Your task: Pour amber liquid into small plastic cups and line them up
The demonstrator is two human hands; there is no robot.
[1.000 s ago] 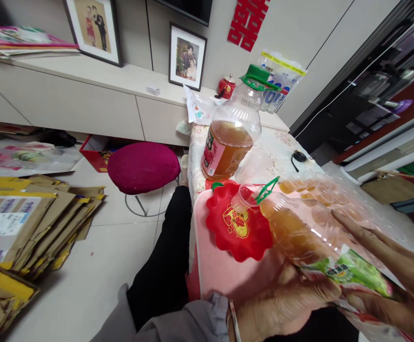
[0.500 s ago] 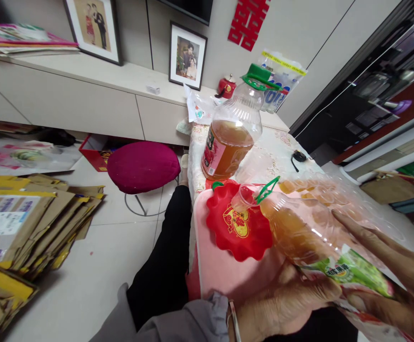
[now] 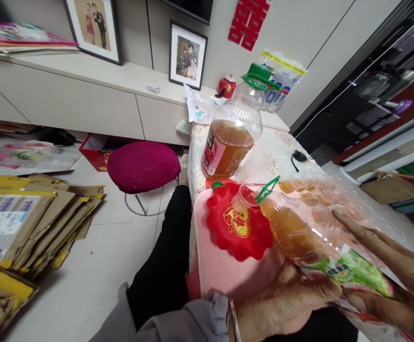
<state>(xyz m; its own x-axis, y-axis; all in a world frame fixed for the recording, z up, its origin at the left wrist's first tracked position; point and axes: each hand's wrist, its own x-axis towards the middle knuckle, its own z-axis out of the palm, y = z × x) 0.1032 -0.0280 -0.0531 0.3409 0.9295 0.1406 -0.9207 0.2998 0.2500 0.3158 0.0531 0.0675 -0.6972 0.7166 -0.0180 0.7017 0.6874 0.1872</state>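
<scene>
In the head view I hold a large clear juice bottle [image 3: 295,232] tipped over, its neck pointing left and down. My left hand [image 3: 285,301] grips it from below, and my right hand [image 3: 395,266] is wrapped over its lower body by the green label. Amber juice lies toward the neck, which carries a green handle [image 3: 269,189]. The mouth meets the rim area of a small clear plastic cup [image 3: 243,199], tilted over a red scalloped plate [image 3: 216,223]. Whether juice is flowing cannot be made out. A green cap [image 3: 218,185] lies at the plate's far edge.
A second big juice bottle [image 3: 228,147], green-capped and partly filled, stands upright behind the plate. Several filled clear cups [image 3: 321,190] crowd the right side. A pink mat [image 3: 214,275] covers the near table. Left are a maroon stool [image 3: 143,166] and flattened cardboard [image 3: 39,228].
</scene>
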